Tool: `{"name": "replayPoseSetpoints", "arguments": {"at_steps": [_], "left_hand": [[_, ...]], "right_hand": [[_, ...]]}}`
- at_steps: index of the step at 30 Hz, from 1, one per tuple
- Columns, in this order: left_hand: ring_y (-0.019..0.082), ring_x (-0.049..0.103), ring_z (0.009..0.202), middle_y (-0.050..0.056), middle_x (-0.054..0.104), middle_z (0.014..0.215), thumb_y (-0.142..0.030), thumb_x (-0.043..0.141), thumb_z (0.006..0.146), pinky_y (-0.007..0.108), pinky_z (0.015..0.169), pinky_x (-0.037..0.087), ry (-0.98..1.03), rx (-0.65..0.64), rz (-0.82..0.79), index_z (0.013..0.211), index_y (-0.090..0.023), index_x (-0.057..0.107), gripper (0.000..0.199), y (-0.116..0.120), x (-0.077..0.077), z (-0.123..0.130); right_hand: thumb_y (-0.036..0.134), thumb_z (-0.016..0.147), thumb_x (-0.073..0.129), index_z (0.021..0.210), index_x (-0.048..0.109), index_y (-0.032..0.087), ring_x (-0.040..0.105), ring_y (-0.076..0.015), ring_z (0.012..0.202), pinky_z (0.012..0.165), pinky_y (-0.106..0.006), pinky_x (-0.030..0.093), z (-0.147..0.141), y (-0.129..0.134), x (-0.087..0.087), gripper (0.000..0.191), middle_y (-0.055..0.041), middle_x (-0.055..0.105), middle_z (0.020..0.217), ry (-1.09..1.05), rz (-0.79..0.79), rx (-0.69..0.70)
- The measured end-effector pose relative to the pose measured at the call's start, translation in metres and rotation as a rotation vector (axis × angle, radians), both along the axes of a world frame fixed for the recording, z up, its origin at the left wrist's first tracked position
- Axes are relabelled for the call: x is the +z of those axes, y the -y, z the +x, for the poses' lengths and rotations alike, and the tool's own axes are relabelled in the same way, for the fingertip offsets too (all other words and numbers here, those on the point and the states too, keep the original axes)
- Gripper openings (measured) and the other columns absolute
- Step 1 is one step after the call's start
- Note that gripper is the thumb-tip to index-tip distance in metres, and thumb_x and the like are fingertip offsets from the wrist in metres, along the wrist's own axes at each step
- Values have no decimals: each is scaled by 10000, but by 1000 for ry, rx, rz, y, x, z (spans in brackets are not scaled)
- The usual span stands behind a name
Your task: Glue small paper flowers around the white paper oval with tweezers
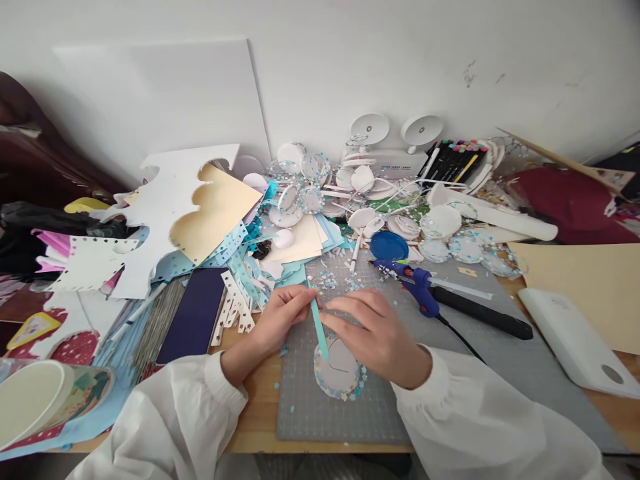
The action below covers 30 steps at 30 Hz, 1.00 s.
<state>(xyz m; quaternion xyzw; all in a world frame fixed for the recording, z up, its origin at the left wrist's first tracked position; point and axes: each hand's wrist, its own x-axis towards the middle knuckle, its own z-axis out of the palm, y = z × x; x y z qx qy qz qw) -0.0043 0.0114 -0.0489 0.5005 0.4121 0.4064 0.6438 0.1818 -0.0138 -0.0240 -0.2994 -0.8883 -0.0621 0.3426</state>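
Observation:
My left hand (285,315) is closed, with a narrow teal paper strip (319,330) pinched between thumb and fingers. The strip slants down toward me, its lower end over a pale paper disc (339,375). Small blue, white and cream star-like bits edge this disc, and a thin dark bent line shows on its face. Just right of the strip is my right hand (373,333), its fingers stretched out and slightly apart. Its fingertips come close to the strip; whether they touch it I cannot tell. The disc lies on a grey cutting mat (300,417).
A blue glue gun (417,283) lies right of my hands, beside a black-handled tool (483,313) and a white slab-like device (575,340). Finished-looking discs (467,247) crowd the back. At left are a dark blue phone (193,313), wire stems (157,327) and a paper cup (37,400).

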Motion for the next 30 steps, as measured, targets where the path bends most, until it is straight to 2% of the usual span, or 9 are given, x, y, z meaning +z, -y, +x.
{"name": "replayPoseSetpoints", "arguments": {"at_steps": [4,8,12,13,15,17,22,27,30], "left_hand": [[58,179,425,-79,238,452,-477,588,816,248,464,146,14,-5,-85,580,-147,524,411,-1,1,-1],[59,236,443,-54,330,495,-454,609,799,246,460,146,33,-15,-103,558,-139,523,406,-1,2,0],[73,278,461,-37,366,510,-430,579,822,243,467,174,5,-23,-101,546,-148,499,402,0,2,-1],[76,278,458,-38,359,503,-428,566,830,243,467,179,-11,-30,-94,547,-151,501,402,0,1,-1],[81,275,453,-41,344,489,-429,552,839,242,466,186,-42,-36,-75,551,-155,506,400,0,0,-2],[83,272,452,-44,333,480,-434,556,835,241,467,190,-76,-29,-54,554,-157,512,397,1,-2,-3],[84,276,451,-40,348,482,-466,563,823,242,459,194,-131,-73,13,549,-154,534,416,1,-5,-4],[77,271,440,-50,326,465,-446,545,842,234,460,210,-182,-147,79,545,-153,545,417,0,-2,-4],[73,293,435,-48,349,458,-428,531,851,225,463,231,-231,-210,146,534,-150,548,421,0,2,-4]], "right_hand": [[99,833,598,937,620,217,600,-194,796,744,-368,479,35,19,-15,159,-37,690,857,-116,-111,-137],[129,855,554,652,521,223,547,-197,686,669,-366,420,71,34,-31,226,-26,592,661,-314,-123,-403],[262,876,540,844,559,204,544,-250,779,764,-429,401,93,29,-39,69,-89,603,825,-315,-52,-754],[314,863,555,942,557,184,543,-273,820,784,-449,402,96,24,-42,152,-115,604,882,-265,-52,-802],[369,860,536,1047,531,141,536,-319,921,812,-477,405,98,13,-46,295,-167,597,968,-131,-69,-829],[353,874,491,1012,534,122,530,-348,958,793,-480,418,96,3,-50,273,-194,597,960,36,-110,-840],[234,828,460,849,542,116,559,-353,782,657,-459,433,89,-16,-49,145,-193,592,772,235,-193,-948],[290,729,547,867,542,160,582,-295,657,584,-399,448,76,-29,-25,189,-120,608,715,-122,-246,-888],[421,643,656,653,508,214,528,-215,459,480,-345,429,61,-28,-19,255,-26,549,506,-395,-411,-851]]}}
